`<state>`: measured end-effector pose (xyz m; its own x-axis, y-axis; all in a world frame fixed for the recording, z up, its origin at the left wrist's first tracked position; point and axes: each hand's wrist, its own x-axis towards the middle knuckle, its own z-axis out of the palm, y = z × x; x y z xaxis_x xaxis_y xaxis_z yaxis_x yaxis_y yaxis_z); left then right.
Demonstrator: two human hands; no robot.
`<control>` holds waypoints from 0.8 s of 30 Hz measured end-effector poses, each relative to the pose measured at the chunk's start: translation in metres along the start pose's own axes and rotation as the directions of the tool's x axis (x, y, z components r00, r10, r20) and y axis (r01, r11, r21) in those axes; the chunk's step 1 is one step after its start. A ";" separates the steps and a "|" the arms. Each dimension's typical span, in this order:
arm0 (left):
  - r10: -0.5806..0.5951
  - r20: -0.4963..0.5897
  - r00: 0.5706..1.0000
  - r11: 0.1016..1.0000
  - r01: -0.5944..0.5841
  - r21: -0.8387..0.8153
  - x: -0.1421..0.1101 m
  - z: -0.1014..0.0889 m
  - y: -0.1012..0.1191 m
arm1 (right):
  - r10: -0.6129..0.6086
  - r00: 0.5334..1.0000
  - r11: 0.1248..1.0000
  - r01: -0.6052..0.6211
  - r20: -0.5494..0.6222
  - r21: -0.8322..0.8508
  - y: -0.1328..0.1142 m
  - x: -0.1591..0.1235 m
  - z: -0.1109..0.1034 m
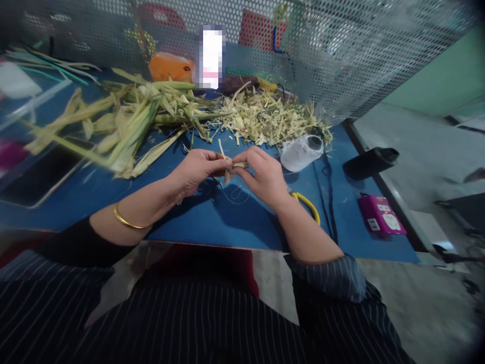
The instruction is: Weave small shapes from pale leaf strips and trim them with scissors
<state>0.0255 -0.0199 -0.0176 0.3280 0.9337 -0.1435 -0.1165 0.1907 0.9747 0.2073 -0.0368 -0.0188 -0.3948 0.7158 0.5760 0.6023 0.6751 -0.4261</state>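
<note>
Above the front middle of the blue table, my left hand (200, 169) pinches a small folded piece of dry husk (227, 176) between thumb and fingers. From the other side my right hand (262, 174) closes its thumb and fingertips on the same pale piece. One thin end of it sticks up between the hands. A fine white thread (238, 194) curls on the table just below them. Beyond my left hand lie long dried husk leaves (140, 119). A heap of shredded husk trimmings (265, 119) spreads behind my right hand.
A white thread spool (302, 153) lies right of my right hand, near yellow-handled scissors (307, 205). Farther right are a black cylinder (369, 163) and a purple packet (381, 215). A perforated metal screen (322, 55) borders the back of the table (212, 230). An orange bag (170, 67) stands there.
</note>
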 end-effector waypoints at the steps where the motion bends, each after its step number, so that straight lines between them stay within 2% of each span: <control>1: -0.002 -0.004 1.000 1.000 0.002 0.009 -0.001 0.001 0.001 | -0.001 1.000 1.000 0.001 0.013 0.012 0.000 0.001 -0.002; 5: -0.020 0.005 1.000 0.999 0.019 0.050 -0.003 0.002 0.003 | -0.040 0.995 0.998 0.036 0.088 0.051 0.002 0.003 -0.010; 12: -0.027 0.084 0.996 0.997 0.021 0.068 -0.003 0.001 0.007 | -0.115 0.991 0.990 0.121 0.074 -0.077 0.003 0.002 -0.016; 18: 0.063 0.166 0.984 0.985 -0.088 0.148 -0.002 -0.004 0.009 | -0.169 0.984 0.949 0.179 0.062 -0.260 -0.001 0.001 -0.009; 24: 0.155 0.105 0.982 0.954 -0.177 0.241 -0.002 -0.003 0.010 | -0.226 0.973 0.905 0.225 0.039 -0.360 0.002 0.001 -0.006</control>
<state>0.0208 -0.0189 -0.0085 0.4023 0.9151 0.0283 0.0569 -0.0559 0.9968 0.2123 -0.0351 -0.0149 -0.5474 0.5512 0.6297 0.7066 0.7076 -0.0051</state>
